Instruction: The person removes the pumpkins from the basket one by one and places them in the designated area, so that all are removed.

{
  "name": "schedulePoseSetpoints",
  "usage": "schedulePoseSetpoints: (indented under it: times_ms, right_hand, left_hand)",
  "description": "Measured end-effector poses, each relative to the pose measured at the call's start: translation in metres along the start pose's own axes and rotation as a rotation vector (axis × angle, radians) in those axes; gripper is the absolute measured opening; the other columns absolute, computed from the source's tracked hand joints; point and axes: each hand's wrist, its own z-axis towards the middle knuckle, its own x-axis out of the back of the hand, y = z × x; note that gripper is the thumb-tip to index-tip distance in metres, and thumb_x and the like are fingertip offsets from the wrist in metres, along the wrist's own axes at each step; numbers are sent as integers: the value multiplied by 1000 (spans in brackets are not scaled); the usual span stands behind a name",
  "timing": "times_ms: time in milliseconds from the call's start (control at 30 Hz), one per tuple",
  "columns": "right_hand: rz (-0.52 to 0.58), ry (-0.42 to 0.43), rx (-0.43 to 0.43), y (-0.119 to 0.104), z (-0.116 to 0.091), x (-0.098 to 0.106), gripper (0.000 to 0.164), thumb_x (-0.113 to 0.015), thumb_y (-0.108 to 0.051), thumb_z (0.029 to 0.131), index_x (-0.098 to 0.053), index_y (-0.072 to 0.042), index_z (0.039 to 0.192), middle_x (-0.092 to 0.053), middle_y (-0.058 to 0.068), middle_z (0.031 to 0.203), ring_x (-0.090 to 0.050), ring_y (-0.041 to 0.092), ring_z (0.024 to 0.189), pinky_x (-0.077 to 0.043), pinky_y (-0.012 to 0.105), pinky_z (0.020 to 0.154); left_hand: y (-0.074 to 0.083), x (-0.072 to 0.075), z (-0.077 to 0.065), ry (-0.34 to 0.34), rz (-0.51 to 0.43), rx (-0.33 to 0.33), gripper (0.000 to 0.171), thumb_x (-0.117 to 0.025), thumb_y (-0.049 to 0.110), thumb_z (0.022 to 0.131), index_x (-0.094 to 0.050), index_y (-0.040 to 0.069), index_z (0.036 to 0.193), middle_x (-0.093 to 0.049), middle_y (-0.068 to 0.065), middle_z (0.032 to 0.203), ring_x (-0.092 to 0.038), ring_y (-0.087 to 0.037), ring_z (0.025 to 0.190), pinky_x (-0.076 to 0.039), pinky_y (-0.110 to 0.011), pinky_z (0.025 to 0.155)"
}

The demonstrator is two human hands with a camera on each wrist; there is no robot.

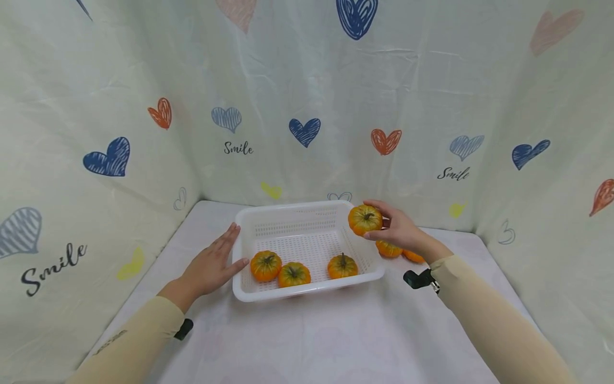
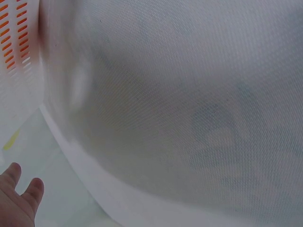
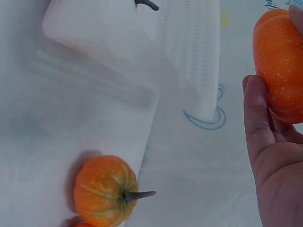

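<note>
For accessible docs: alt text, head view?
The right hand holds a round orange pumpkin near the right end of a white perforated plastic basket. Three similar pumpkins lie inside, two more outside to the right; the left hand is at the basket's left end.

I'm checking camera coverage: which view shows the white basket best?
The head view: it alone shows nearly the whole white basket, from above. The left wrist view catches only a slotted section; the right wrist view, just part near the top.
</note>
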Motion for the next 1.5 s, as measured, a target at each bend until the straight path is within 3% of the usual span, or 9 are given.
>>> schedulePoseSetpoints:
  times_ms: [400,833,1000,1133,1300,1500]
  right_hand:
    - [17,37,-26,23,-28,13,84,-80,-18,86,-33,-15,155,-39,15,150,-52,41,125,-52,39,96]
    - [-19,115,-129,58,-63,45,90,-80,-31,86,-27,-19,158,-31,18,155,-49,44,127,-53,39,95]
    - [-47,151,-161,69,-74,54,91,-78,-35,88,-24,-18,159,-32,21,153,-48,45,127,-52,43,95]
    - [-71,184,-192,78,-81,60,94,-76,-39,88,-20,-17,160,-30,25,152,-47,49,126,-48,54,98]
    - [-78,225,-249,89,-88,67,99,-75,-47,87,-15,-17,161,-23,30,156,-35,54,133,-37,67,102]
    - [-58,257,-298,101,-95,73,99,-72,-47,90,-11,-16,161,-17,32,158,-25,55,136,-33,71,102]
  left_hand:
    - [2,0,0,-4,-8,15,89,-48,57,99,-11,3,159,-8,-14,166,-19,-37,148,-26,-57,114]
    - [3,1,1,-2,11,17,89,-47,57,99,-11,3,159,-8,-14,166,-19,-37,148,-26,-57,114]
    - [2,0,1,-6,7,21,89,-47,58,99,-11,4,160,-8,-14,166,-19,-36,148,-26,-57,114]
    - [3,1,1,-8,4,20,89,-48,58,98,-11,4,160,-8,-14,166,-18,-36,148,-26,-57,114]
    - [3,2,0,-8,1,25,89,-50,55,98,-11,4,160,-9,-14,166,-19,-37,148,-25,-58,114]
    - [4,2,1,-7,0,19,88,-51,54,98,-11,4,160,-9,-14,166,-19,-37,148,-26,-58,114]
